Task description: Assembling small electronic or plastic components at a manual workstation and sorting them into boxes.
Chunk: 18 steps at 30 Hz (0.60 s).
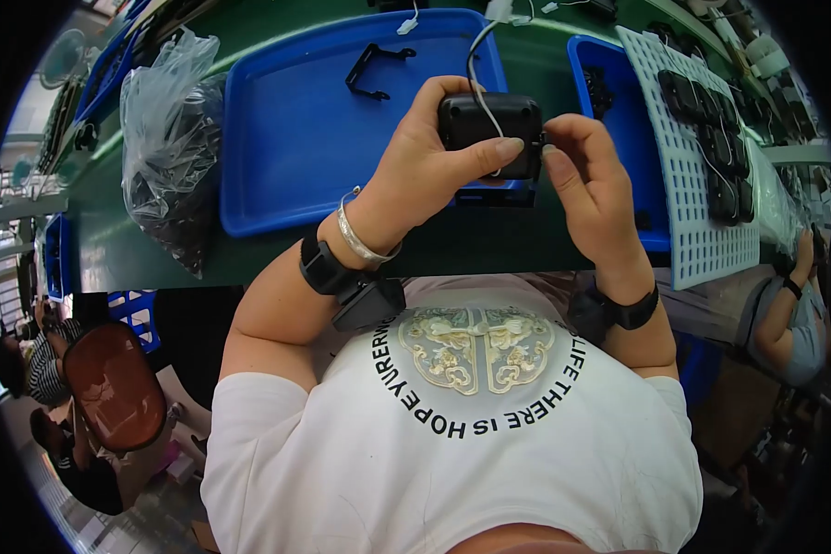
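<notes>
My left hand (415,166) holds a black rounded-square plastic housing (515,115) above the front edge of the blue tray, its thumb lying across the face. A white-and-dark cable (474,69) runs over the housing and up past the tray's far rim. Below the housing, a black bracket-like part (497,196) shows, partly hidden. My right hand (600,189) pinches at the housing's right edge; whatever sits between thumb and fingertips is too small to make out. Inside the blue tray (286,157) lies a black U-shaped bracket (361,68).
A clear plastic bag of dark parts (171,157) stands left of the tray. To the right are a blue bin (623,166) with small black parts and a white perforated board (688,222) carrying several black housings with cables. Another person's arm (785,309) appears far right.
</notes>
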Tool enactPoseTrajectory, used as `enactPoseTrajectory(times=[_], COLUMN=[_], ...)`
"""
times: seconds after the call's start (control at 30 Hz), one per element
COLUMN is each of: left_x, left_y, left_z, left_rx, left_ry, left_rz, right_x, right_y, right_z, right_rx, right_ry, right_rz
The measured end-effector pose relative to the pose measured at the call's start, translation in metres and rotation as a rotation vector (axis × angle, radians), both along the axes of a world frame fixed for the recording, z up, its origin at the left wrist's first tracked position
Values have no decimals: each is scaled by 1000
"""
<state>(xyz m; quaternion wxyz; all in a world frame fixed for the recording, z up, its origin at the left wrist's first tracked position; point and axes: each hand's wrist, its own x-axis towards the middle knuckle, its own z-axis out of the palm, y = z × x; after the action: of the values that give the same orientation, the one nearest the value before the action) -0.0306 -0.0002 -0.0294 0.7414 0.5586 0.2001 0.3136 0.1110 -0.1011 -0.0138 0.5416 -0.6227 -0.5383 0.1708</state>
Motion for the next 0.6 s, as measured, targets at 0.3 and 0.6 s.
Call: enactPoseTrajectory(times=[0.3, 0.6], left_x=[3, 2], left_y=[0, -3], left_z=[-1, -2], left_rx=[-6, -61], left_ry=[-41, -25], left_rz=[45, 24], right_x=[4, 12], right_y=[5, 0], right_z=[2, 7], right_rx=[126, -195], right_ry=[-44, 65], right_rz=[-46, 69])
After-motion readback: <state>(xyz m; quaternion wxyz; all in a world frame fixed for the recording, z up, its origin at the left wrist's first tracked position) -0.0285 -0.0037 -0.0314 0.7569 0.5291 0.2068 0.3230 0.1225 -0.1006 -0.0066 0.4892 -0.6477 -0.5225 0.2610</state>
